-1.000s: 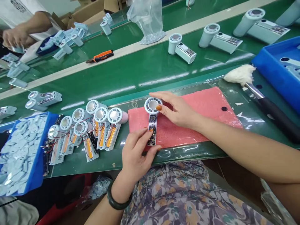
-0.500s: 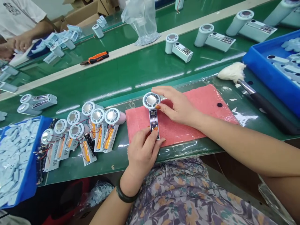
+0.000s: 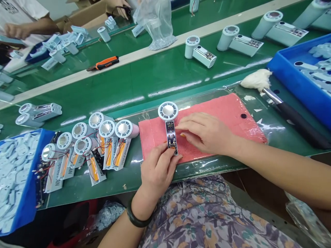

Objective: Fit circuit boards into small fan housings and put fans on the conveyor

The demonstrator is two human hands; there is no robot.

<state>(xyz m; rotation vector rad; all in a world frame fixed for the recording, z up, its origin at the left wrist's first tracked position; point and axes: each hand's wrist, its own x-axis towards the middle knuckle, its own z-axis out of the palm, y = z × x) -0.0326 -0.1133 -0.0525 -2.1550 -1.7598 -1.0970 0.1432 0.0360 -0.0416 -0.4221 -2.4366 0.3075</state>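
Observation:
A small handheld fan with a round pale-blue head (image 3: 168,111) lies on the red mat (image 3: 222,117). A dark circuit board (image 3: 170,132) shows in its handle. My left hand (image 3: 159,168) grips the lower end of the handle, its thumb pressed on the board end. My right hand (image 3: 209,132) is just right of the handle, fingers slightly bent and apart with nothing visible between them. Its fingertips reach the handle's side; I cannot tell whether they touch. Left of the mat stand several unfinished fans (image 3: 107,128) with orange batteries and red wires exposed.
Blue bins of pale parts stand at left (image 3: 32,193) and right (image 3: 287,57). A black-handled hammer with a cloth-wrapped head (image 3: 287,106) lies at right. Several fans (image 3: 204,57), orange pliers (image 3: 107,62) and a plastic bag (image 3: 157,24) lie farther back. A co-worker's arm (image 3: 33,27) is at far left.
My right hand has moved from the fan's head down to the right side of its handle. The left hand keeps its grip. Farther back, the co-worker's hands have shifted.

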